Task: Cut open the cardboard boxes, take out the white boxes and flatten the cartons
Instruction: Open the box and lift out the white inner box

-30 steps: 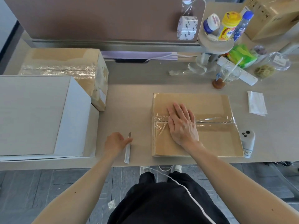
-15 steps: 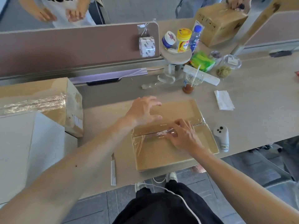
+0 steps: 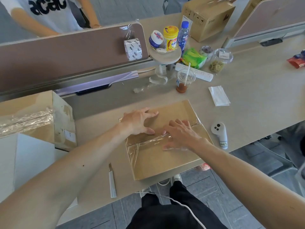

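**Resting both hands on the flat taped carton**

Spreading across the view is a pale wooden desk (image 3: 255, 90), backed by a brown divider panel (image 3: 66, 52). At the left edge stands a large white box (image 3: 24, 162). Just behind it, touching it, is a tall cardboard box (image 3: 33, 116) with crinkled clear tape over its top. A third cardboard box (image 3: 208, 17) sits on the far side of the desk, well apart.

The flat carton (image 3: 161, 161) lies at the near edge of the desk, in front of the person. Clear tape (image 3: 143, 142) runs across its middle seam and down its left side.

Both hands are on this carton, close together but not touching, and neither clasps anything. The left hand (image 3: 138, 121) has its fingers spread on the far flap and its thumb down by the seam. The right hand (image 3: 181, 136) lies flat with splayed fingers over the taped seam.

A utility knife (image 3: 112, 180) lies on the desk just left of the carton, untouched. A white controller (image 3: 219, 134) lies just to the carton's right. Beyond it are a folded napkin (image 3: 218, 95) and a plastic cup (image 3: 184, 80) with a straw.
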`<state>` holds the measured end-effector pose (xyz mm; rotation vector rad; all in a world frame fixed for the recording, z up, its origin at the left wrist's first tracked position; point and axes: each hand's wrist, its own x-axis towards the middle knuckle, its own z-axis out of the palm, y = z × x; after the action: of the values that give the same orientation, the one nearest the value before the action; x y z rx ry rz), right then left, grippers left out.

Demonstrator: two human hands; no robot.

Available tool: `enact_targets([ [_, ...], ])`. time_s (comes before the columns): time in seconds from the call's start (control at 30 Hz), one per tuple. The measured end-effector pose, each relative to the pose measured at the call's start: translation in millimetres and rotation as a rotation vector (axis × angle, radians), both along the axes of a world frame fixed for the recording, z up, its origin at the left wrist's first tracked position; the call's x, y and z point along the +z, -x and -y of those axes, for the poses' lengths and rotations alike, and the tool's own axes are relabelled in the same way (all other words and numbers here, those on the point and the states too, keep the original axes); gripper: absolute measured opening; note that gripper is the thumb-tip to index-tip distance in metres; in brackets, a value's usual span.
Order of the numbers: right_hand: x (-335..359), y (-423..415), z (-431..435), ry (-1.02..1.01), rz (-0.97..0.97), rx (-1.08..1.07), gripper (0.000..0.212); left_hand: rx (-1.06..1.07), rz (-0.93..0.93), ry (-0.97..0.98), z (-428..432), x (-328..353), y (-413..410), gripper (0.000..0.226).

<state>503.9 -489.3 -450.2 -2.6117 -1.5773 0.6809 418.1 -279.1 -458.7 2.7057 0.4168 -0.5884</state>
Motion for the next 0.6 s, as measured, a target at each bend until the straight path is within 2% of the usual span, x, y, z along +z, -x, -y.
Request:
enact_targets([
  [0.13, -2, -3, 3, -0.019, -0.006, -0.008, 0.058, 0.024, 0.011, -0.004, 1, 1, -1, 0.09],
  [0.3, 11, -14, -25, 0.094, 0.033, 0.078, 0.048, 0.037, -0.006, -0.048, -3, 3, -11, 0.092],
  [0.6, 57, -13, -7, 0.104, -0.202, 0.016, 0.037, 0.022, -0.035, -0.057, -6, 2, -15, 0.096],
])
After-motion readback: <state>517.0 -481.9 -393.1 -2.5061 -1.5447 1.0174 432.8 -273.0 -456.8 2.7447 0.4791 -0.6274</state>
